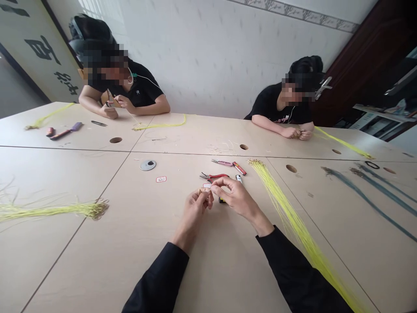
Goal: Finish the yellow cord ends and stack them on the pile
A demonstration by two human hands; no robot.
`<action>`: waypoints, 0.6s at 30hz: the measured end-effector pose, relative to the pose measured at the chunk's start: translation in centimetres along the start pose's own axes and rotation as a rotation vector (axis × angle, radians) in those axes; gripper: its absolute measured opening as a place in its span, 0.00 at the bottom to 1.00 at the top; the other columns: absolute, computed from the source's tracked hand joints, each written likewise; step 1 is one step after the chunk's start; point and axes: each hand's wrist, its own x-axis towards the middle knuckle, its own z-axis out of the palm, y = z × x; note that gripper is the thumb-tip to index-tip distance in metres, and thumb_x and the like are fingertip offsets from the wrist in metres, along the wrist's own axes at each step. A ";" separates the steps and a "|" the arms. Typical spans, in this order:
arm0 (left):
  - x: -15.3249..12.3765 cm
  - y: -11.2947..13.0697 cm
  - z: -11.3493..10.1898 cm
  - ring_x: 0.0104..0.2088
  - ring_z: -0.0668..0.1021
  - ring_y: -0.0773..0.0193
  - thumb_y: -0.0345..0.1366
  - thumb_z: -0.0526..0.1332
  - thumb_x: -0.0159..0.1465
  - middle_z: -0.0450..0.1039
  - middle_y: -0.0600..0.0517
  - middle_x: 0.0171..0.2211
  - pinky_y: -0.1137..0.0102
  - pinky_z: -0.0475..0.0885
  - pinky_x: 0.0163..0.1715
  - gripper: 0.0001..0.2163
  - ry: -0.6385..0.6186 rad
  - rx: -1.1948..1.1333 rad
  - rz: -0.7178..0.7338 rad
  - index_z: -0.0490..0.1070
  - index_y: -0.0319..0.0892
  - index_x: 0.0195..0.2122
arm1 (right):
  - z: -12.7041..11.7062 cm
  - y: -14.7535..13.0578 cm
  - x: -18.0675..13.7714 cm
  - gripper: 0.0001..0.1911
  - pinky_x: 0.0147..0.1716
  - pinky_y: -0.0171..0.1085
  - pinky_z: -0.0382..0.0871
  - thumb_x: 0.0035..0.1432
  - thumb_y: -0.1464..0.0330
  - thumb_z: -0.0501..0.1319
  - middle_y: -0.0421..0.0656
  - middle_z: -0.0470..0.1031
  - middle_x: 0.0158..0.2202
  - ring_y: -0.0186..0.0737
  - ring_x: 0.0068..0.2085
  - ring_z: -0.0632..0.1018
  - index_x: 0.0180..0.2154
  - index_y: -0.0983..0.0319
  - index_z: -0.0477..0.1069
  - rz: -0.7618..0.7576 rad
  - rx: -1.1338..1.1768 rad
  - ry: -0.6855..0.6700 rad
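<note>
Thin pale strand (pixel 199 191): one piece, in hand, unfinished

Location: being held at the fingertips over the near part of the tabletop (pixel 114 243).

Left hand (pixel 196 204): thumb and forefinger are pinching the strand, which is showing as a small curve by the thumb; the other fingers are curling inward.

Right hand (pixel 236 198): thumb and forefinger are pressing together close to the left fingertips, apparently pinching the same strand; finer detail is too small to tell.

Materials: long yellow bundle (pixel 286 208), stretching along the right; second yellow bundle (pixel 74 210), lying at the left, brownish at its end; blue-grey cords (pixel 365 199), resting at far right.

Tools: red-handled pliers (pixel 217 176), pink-handled snips (pixel 224 163) and red lighter (pixel 239 168), all lying just beyond the hands.

Far side: two co-workers (pixel 146 93), bending over handwork of their own.

Progress: this piece is seemingly undergoing handling and is not yet lying with either yellow bundle. Which bundle is holding finished pieces cannot be told, so the count remaining is unclear.
</note>
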 end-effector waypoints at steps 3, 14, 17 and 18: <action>0.1 0.0 -0.2 0.36 0.75 0.63 0.45 0.62 0.64 0.77 0.47 0.36 0.70 0.68 0.35 0.13 0.056 0.022 0.036 0.78 0.41 0.34 | -0.9 0.7 -1.3 0.12 0.48 0.40 0.68 0.63 0.58 0.62 0.43 0.77 0.38 0.41 0.43 0.76 0.38 0.60 0.75 0.049 0.083 0.200; -0.7 1.1 -0.8 0.50 0.75 0.57 0.41 0.62 0.64 0.75 0.49 0.51 0.66 0.66 0.49 0.09 0.323 0.527 0.331 0.74 0.47 0.44 | -3.2 2.7 -3.2 0.12 0.43 0.38 0.66 0.62 0.59 0.63 0.41 0.74 0.33 0.39 0.38 0.73 0.33 0.61 0.73 0.109 0.107 0.332; -1.1 0.7 0.3 0.47 0.75 0.57 0.42 0.61 0.65 0.78 0.49 0.45 0.65 0.66 0.47 0.08 0.067 0.643 0.309 0.75 0.46 0.41 | -1.8 1.7 -3.2 0.10 0.42 0.37 0.67 0.62 0.61 0.62 0.41 0.74 0.35 0.39 0.39 0.75 0.34 0.61 0.73 0.040 0.013 0.205; -1.1 0.4 0.5 0.45 0.76 0.57 0.42 0.61 0.65 0.78 0.49 0.42 0.66 0.66 0.46 0.08 0.018 0.659 0.295 0.75 0.45 0.38 | -1.4 1.7 -3.2 0.10 0.42 0.37 0.67 0.63 0.61 0.62 0.41 0.74 0.35 0.38 0.39 0.75 0.34 0.60 0.73 0.021 -0.003 0.192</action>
